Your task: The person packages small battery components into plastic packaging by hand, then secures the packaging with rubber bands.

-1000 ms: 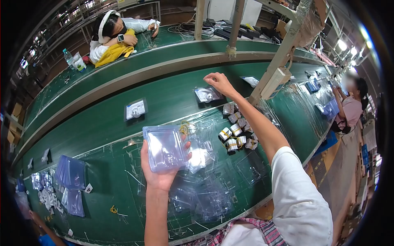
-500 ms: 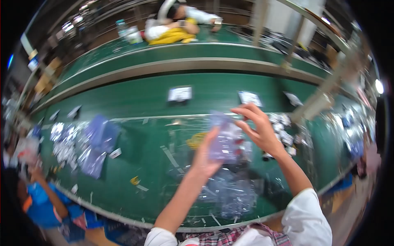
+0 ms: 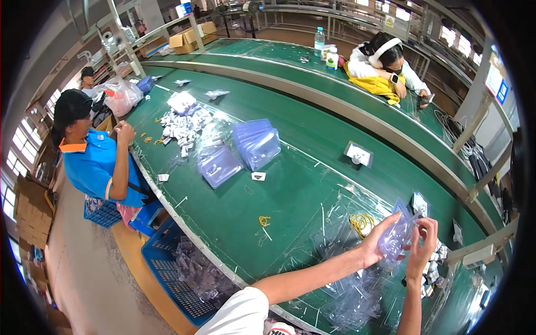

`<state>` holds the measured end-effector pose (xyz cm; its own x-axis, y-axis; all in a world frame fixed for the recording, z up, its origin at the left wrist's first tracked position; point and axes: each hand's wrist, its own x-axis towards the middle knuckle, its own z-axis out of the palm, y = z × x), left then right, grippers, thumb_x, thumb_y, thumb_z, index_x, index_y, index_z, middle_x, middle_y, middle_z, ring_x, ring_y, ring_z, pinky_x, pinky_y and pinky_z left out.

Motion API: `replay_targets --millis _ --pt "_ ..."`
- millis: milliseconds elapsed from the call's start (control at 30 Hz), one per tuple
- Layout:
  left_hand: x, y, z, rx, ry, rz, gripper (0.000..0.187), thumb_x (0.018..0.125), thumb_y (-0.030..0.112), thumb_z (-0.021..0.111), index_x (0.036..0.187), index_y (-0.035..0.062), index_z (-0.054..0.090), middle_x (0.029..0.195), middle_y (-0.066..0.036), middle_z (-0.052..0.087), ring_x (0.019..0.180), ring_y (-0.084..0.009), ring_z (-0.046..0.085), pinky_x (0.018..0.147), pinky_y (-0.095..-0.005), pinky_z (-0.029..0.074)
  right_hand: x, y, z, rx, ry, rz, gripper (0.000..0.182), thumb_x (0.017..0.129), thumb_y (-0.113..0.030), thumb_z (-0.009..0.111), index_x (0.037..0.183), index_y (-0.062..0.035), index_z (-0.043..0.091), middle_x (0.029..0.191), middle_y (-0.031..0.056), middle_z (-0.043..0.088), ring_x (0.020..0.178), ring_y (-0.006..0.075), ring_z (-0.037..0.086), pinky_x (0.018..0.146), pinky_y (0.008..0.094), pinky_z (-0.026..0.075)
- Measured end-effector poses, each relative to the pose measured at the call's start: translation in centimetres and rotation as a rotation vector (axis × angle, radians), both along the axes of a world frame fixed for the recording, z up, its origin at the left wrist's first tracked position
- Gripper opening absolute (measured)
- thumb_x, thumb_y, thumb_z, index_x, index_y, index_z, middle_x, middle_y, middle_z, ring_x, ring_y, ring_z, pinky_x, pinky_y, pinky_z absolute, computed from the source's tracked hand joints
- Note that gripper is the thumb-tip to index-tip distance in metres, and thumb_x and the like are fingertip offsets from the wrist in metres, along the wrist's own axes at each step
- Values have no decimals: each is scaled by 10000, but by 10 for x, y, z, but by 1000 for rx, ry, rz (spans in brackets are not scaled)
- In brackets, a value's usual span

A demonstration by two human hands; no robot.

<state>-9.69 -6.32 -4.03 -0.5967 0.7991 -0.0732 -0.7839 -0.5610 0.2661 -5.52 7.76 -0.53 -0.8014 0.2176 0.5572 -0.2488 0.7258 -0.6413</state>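
Observation:
My left hand (image 3: 375,243) is closed on a clear, violet-tinted plastic pouch (image 3: 395,233), thumb on its near side. My right hand (image 3: 422,245) has its fingers curled at the pouch's right edge, seemingly pinching it. Below both hands spreads a loose heap of clear plastic pouches (image 3: 352,298) on the green table. Just beyond my left hand lies a bundle of yellow rubber bands (image 3: 362,224). Partly behind my right hand is a pile of small white pieces (image 3: 434,268).
Flat packs, one a white-and-black pack (image 3: 358,155), lie on the green belt (image 3: 312,125). Stacked violet pouches (image 3: 255,144) and white pieces (image 3: 187,125) sit leftward. A co-worker in blue (image 3: 100,162) stands beside a blue crate (image 3: 167,262); another person (image 3: 385,67) leans opposite.
My view has swung left, shifting the scene rightward and showing more of the co-worker. My right hand's fingers, earlier spread beside the pouch, are now curled at its edge. My left hand keeps its hold.

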Motion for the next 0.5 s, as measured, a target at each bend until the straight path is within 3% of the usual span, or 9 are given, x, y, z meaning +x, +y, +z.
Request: replay_targets --millis 67,167,200,233,333,367,400,500 --pt "-1 2 -4 -14 17 -3 432 943 484 528 1217 151 552 1122 -53 645 960 -221 674 792 -462 566 -2 5 -1 -94 5 55 121 884 82 519 970 1 545 977 73 561 818 115 545 705 262 463" --pt "-2 15 -16 -10 -96 140 423 903 528 574 1167 197 579 1024 11 664 877 -202 678 693 -460 565 0 16 4 -336 -145 136 51 933 -6 512 963 -19 551 876 35 566 788 89 528 685 234 433" --pt "-4 8 -9 -11 -191 76 431 906 520 567 1165 175 583 1020 -14 672 879 -205 681 695 -498 572 -3 21 7 -422 -139 207 64 956 -83 510 966 -36 552 824 3 561 772 69 513 677 213 404" --pt "-6 1 -6 36 -205 34 452 900 521 567 1163 154 587 1042 -64 673 903 -252 683 703 -519 570 -4 32 7 -461 -181 159 65 942 -99 534 976 -46 552 848 -2 562 772 66 512 681 218 402" --pt "-16 -12 -3 33 -135 0 614 891 527 516 1253 32 533 1123 -215 637 1035 -416 629 835 -566 525 -15 64 12 -628 -186 104 291 948 -225 553 1163 -29 574 1135 41 576 1078 142 532 947 293 401" --pt "-19 -14 -1 -18 -74 -12 638 882 519 518 1267 10 520 1142 -250 617 1058 -442 610 859 -579 506 -19 83 12 -607 -101 191 363 948 -268 558 1226 -34 571 1231 66 583 1145 159 526 982 317 392" --pt "-19 -18 7 -6 -85 -1 668 874 528 514 1274 -6 509 1162 -270 599 1065 -468 594 882 -584 492 -25 100 19 -459 -111 133 378 953 -279 551 1257 -56 568 1283 72 573 1198 171 509 1012 329 377" --pt "-18 -20 13 -50 -141 -5 685 897 545 474 1302 -7 484 1226 -307 550 1109 -493 557 912 -601 470 -42 171 16 -283 -91 74 307 953 -238 530 1194 -66 611 1147 26 603 1046 141 521 953 301 385"
